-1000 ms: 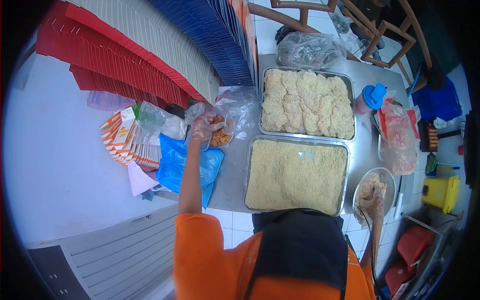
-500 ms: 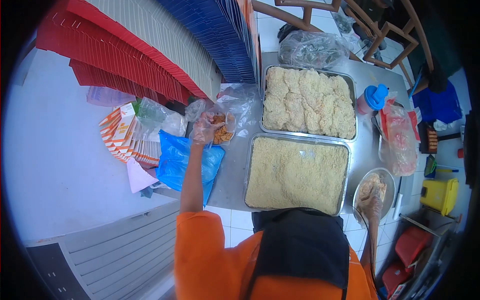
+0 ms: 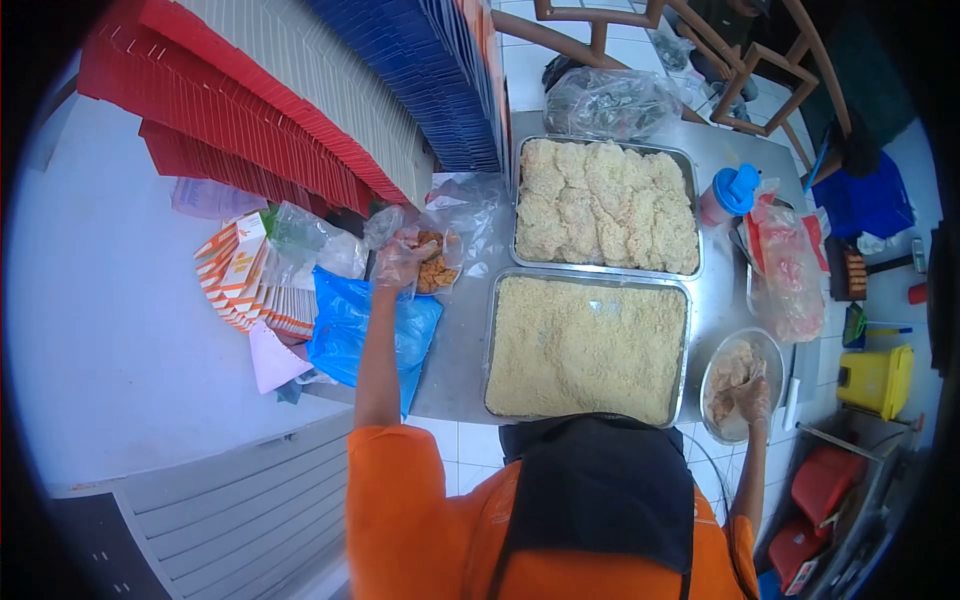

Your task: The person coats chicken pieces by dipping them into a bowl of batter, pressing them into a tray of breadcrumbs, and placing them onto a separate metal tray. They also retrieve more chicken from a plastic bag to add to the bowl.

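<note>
My left hand (image 3: 398, 264), in a thin clear glove, is at the near side of a clear plastic bag (image 3: 452, 284) holding brown pieces of food (image 3: 437, 272). Its fingers are curled at the bag's edge. On the far right, my right hand (image 3: 754, 400), also in a clear glove, reaches into a metal bowl (image 3: 712, 418) of pale raw meat (image 3: 733, 370). Its fingers are bent around some of the meat and partly hidden. Between my arms lies a metal tray of pale crumbs (image 3: 585, 345). Behind it, another tray holds crumb-coated pieces (image 3: 605, 205).
A blue plastic bag (image 3: 375, 325) lies beneath my left forearm. Stacked folded cartons (image 3: 300, 100) rise at the back left. A blue-lidded shaker (image 3: 730, 195), a red-and-clear bag (image 3: 788, 260) and a white-handled tool (image 3: 792, 403) are at the right.
My right hand has shifted up within the bowl, and its fingers show more clearly now. My left hand stays at the bag of brown pieces. The whole view has shifted slightly.
</note>
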`<act>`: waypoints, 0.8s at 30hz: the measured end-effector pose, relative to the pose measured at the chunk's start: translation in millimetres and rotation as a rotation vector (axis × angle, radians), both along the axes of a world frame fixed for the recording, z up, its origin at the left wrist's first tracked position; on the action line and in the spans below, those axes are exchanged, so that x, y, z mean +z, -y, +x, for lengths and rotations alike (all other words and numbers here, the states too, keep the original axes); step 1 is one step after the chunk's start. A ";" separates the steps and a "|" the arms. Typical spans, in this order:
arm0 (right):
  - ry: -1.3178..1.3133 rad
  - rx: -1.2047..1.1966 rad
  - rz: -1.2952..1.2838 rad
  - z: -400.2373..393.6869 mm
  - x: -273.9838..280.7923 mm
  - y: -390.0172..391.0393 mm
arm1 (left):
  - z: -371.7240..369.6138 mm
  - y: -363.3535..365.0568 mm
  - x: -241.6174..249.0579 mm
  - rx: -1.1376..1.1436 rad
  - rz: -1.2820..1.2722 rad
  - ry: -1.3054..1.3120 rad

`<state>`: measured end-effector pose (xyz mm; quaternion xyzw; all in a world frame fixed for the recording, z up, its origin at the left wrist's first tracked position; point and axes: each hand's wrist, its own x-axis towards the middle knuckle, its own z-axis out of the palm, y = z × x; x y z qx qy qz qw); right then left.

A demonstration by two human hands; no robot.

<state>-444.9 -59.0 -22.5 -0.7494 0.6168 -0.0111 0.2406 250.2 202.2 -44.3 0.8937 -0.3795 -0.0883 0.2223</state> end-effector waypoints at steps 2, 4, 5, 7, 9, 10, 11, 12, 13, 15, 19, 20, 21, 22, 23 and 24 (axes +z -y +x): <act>0.010 0.089 0.042 16.3 28.8 0.4 | 15.7 -4.4 -26.4 -0.081 -0.241 -0.091; 0.198 0.145 0.138 -5.0 23.0 6.4 | 5.2 -7.0 -11.3 -0.183 -0.366 -0.106; 0.377 0.105 0.179 -25.7 7.3 9.3 | 9.1 -7.9 -17.3 -0.215 -0.367 -0.062; 0.141 0.367 -0.088 -8.3 52.2 2.9 | 9.6 -2.9 -22.5 -0.163 -0.297 -0.052; 0.352 0.116 0.226 -12.5 62.4 3.1 | 23.0 -7.8 -37.0 -0.234 -0.307 -0.023; 0.333 0.075 0.212 -24.4 56.6 2.1 | 26.1 -8.9 -35.3 -0.234 -0.243 0.007; 0.548 -0.023 0.285 -34.1 47.5 0.4 | 23.7 -9.1 -30.5 -0.234 -0.201 0.032; 0.770 -0.114 0.353 -40.6 44.2 -2.9 | 22.5 -9.2 -27.7 -0.228 -0.157 0.064; 0.765 -0.129 0.341 -37.5 49.4 -7.9 | 22.9 -9.0 -30.2 -0.244 -0.164 0.054; 0.115 0.103 0.185 -27.2 56.5 -13.0 | 26.6 -10.9 -34.5 -0.274 -0.140 0.246; 0.118 0.070 -0.004 -6.3 17.3 -29.5 | -0.2 -1.5 2.6 -0.102 -0.068 0.055; -0.147 0.090 -0.104 -21.1 -21.8 -36.0 | 8.0 -3.8 -4.5 -0.100 -0.070 0.057; -0.145 0.091 -0.107 -17.6 -23.9 -37.4 | 24.7 -9.4 -20.3 -0.164 -0.129 -0.010; -0.140 0.029 -0.087 -12.4 -25.6 -38.0 | 29.5 -10.4 -22.6 -0.227 -0.188 -0.077; -0.134 -0.031 -0.066 -8.1 -26.5 -38.8 | 32.1 -11.5 -26.7 -0.223 -0.191 -0.075; -0.130 -0.023 -0.069 -16.0 -33.2 -39.0 | 28.7 -8.5 -23.6 -0.186 -0.096 -0.032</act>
